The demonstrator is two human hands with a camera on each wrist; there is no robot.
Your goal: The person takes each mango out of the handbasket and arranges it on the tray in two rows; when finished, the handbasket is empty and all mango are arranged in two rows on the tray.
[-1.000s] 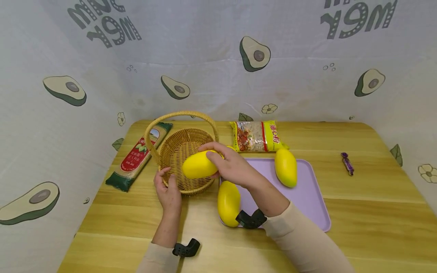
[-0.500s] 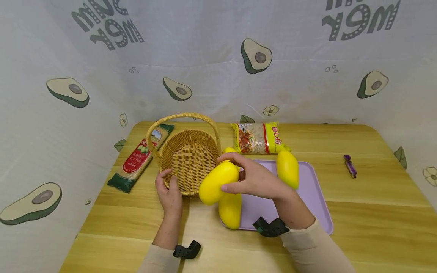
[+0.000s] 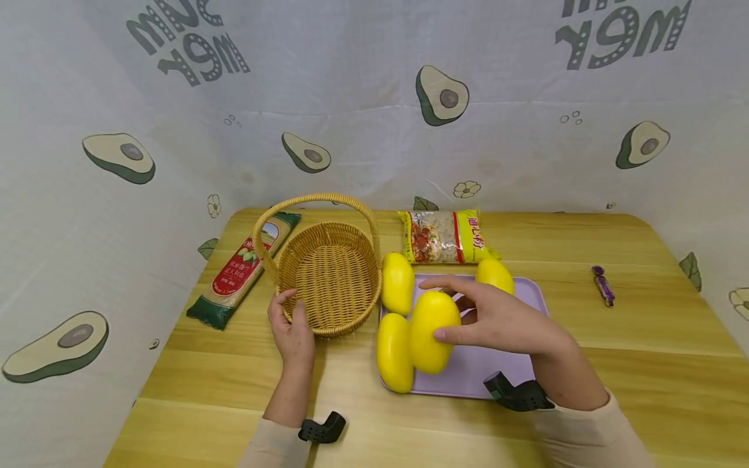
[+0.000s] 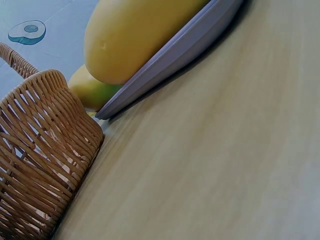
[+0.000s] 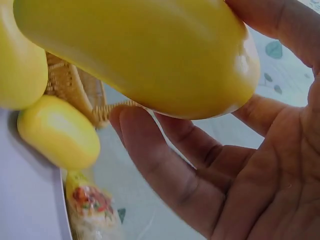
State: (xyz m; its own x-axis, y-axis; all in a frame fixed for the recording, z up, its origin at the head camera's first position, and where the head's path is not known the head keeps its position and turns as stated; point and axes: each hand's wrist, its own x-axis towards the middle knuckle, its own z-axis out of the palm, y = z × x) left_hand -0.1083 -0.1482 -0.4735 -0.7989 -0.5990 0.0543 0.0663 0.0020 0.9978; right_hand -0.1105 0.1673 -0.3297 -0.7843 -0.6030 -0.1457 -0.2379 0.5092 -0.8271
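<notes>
My right hand (image 3: 497,315) grips a yellow mango (image 3: 434,331) between thumb and fingers, over the lilac tray (image 3: 468,377). The right wrist view shows the same mango (image 5: 145,55) large, with fingertips against its side. My left hand (image 3: 294,338) holds the near left rim of a wicker basket (image 3: 329,286) that has an arched handle; nothing lies inside it. Two more mangoes lie along the tray's left side, a front mango (image 3: 394,354) and a back mango (image 3: 398,284). Another mango (image 3: 495,275), at the back right of the tray, is partly hidden by my right hand.
Left of the basket lies a long pasta packet (image 3: 236,273). A yellow-ended food packet (image 3: 441,236) lies behind the tray. A purple-wrapped candy (image 3: 603,286) is on the wooden table (image 3: 620,364) at right. A printed curtain (image 3: 363,117) hangs behind.
My right hand has carried the mango from over the basket rightward to over the tray, turning it more upright. The left hand has stayed at the basket's rim.
</notes>
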